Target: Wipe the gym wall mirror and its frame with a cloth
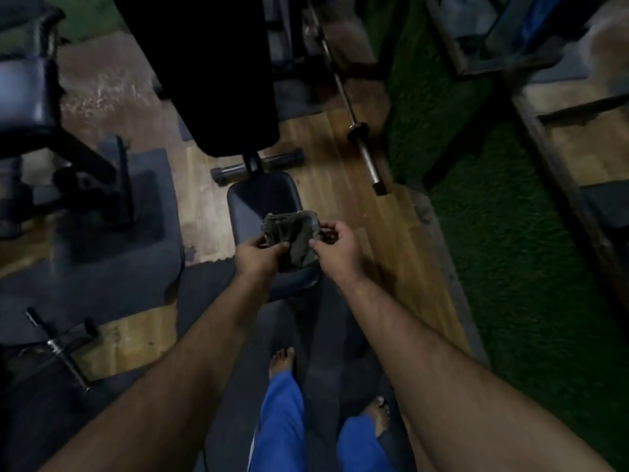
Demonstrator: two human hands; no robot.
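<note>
Dim gym interior, head view: wood-plank floor point(343, 155) with dark rubber mats point(112, 267), a strip of green artificial turf point(503, 240) along the right. Black weight bench point(262, 199) directly ahead, backrest raised and running out of the top of the picture; barbell point(357, 124) lying on the floor between bench and turf; further machine frames at the left, too dark to identify. Grey-green cloth point(292, 238) held in the air above the bench seat, crumpled, gripped at both sides. Left hand point(260, 258) closed around the cloth's left edge, thumb on top; right hand point(335, 248) pinching the right edge between thumb and curled fingers. Two-handed hold probably for folding or bunching the cloth into a wiping pad before use; wiping judged not yet begun. Bare feet point(280, 361) and blue trousers point(282, 424) at the bottom, on the mat facing the bench. Wall mirror and frame not identifiable in this view: framed panels at the upper right blurred, possibly reflective, cannot tell. Lower half of the cloth partly hidden behind the left hand; dampness of the cloth not discernible.
</note>
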